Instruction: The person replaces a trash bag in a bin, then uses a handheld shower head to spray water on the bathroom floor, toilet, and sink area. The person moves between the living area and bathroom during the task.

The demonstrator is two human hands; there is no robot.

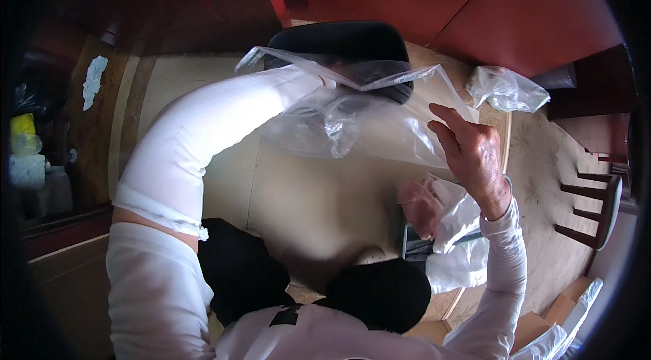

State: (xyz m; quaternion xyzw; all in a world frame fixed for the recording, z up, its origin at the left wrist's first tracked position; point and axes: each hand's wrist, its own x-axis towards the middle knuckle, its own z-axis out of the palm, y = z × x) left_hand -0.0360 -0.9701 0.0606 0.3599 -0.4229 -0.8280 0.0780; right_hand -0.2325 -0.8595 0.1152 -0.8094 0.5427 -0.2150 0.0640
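A clear plastic bag (407,123) is spread above the pale surface in front of me, its mouth edges lifted and its lower part crumpled. My left hand (324,81) reaches to the bag from the left. The plastic and its glare cover its fingers, so I cannot see how they are placed. At the bag's right side is my right hand (471,150), with thumb and forefinger apart and their tips beside the film. Behind the bag stands a black rounded object (332,38), partly seen through the plastic.
A dark-edged container (407,241) by my right knee holds a pink crumpled piece (419,207) and white plastic (458,265). Another clear bag (505,89) lies at the far right. A chair (597,211) stands right, near cardboard (532,329). Red panels (434,1) rise ahead.
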